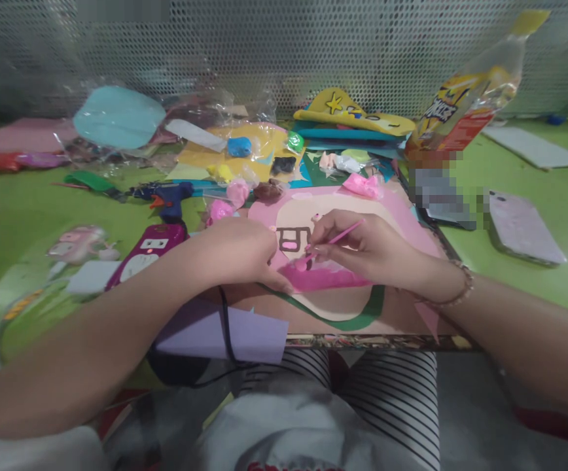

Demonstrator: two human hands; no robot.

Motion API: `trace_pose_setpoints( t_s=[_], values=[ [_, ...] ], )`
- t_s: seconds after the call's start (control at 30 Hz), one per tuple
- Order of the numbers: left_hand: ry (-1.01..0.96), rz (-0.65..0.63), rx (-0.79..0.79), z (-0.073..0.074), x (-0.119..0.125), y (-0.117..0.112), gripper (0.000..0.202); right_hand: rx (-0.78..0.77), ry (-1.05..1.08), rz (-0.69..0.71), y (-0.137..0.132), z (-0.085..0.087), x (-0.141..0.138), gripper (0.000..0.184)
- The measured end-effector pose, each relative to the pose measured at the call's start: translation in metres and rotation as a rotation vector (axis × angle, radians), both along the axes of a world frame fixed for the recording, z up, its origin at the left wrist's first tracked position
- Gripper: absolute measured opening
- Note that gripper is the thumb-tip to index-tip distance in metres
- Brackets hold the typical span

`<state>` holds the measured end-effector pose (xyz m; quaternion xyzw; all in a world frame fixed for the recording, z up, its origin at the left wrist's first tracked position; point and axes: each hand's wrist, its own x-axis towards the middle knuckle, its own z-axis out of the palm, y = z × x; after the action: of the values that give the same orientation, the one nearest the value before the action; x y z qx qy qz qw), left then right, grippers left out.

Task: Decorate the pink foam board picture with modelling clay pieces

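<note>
A craft picture of pink, beige and green paper shapes lies on a board right in front of me. My left hand rests on its left part with fingers curled and pressed down on the paper near a pink clay strip. My right hand pinches a thin pink modelling stick, its lower tip touching a small pink clay bit beside a brown square outline. A beaded bracelet circles my right wrist.
Lumps of coloured clay in plastic wrap, a blue glue gun, paper shapes and a yellow foam hat lie behind the picture. A snack bag and a phone sit to the right. A purple sheet overhangs the green table's near edge.
</note>
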<state>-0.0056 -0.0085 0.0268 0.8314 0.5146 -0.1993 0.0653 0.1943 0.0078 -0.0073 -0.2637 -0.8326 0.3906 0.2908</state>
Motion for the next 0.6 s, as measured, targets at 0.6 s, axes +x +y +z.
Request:
trace_pose_setpoints(
  t_s=[0.6],
  values=[
    [-0.024, -0.047, 0.051, -0.0064, -0.001, 0.0012, 0.057, -0.038, 0.019, 0.025, 0.0012, -0.0012, 0.0, 0.007]
  ],
)
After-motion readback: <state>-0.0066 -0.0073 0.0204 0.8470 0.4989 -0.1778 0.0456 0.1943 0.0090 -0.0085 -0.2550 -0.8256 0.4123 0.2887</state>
